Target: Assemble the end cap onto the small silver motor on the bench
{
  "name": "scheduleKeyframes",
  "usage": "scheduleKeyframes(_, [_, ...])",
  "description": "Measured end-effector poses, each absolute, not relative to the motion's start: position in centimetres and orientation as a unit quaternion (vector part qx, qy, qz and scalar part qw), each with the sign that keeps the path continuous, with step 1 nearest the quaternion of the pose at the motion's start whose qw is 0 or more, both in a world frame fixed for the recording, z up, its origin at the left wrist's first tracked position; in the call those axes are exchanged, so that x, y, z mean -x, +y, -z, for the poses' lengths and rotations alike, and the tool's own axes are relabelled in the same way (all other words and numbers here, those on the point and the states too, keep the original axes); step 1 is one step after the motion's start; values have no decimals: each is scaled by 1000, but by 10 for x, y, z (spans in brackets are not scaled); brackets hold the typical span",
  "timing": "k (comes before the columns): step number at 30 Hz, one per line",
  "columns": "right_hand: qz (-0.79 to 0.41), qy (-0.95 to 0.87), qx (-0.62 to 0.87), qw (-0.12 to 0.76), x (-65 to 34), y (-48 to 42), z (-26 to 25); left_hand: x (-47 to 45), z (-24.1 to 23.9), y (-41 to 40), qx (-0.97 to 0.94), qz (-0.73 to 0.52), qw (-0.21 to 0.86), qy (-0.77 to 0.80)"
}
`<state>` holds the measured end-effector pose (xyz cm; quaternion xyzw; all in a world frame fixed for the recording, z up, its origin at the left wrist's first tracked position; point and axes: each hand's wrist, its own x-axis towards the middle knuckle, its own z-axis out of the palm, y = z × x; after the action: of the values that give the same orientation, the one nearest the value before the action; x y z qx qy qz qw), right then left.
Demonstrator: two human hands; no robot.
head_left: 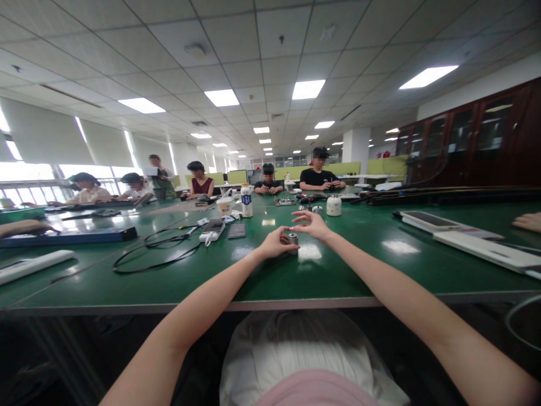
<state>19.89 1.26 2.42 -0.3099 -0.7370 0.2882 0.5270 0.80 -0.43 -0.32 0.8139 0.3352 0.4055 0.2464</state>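
Observation:
On the green table in front of me stands a small silver metal cylinder (293,241), upright, its round top showing. My left hand (275,243) is closed around it, with fingers and thumb at its sides. My right hand (313,224) hovers just above and to the right of the cylinder. Its fingers are stretched out and apart, the thumb near the cylinder's top and my left fingertips. I make out nothing in the right hand, though anything very small there would be hard to see.
Left of my hands lie a black cable (146,256), a white device (212,230) and a small grey square plate (237,230). Beyond stand a white bottle (247,202), a cup (224,206) and a white jar (333,205). Long white devices (486,245) lie at right. Several people sit around.

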Motion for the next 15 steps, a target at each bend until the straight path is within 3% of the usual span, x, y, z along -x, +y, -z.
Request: scheduleKeyframes(15, [-165, -812, 252, 501, -190, -11, -31, -8, 5, -2, -816, -406, 252, 325])
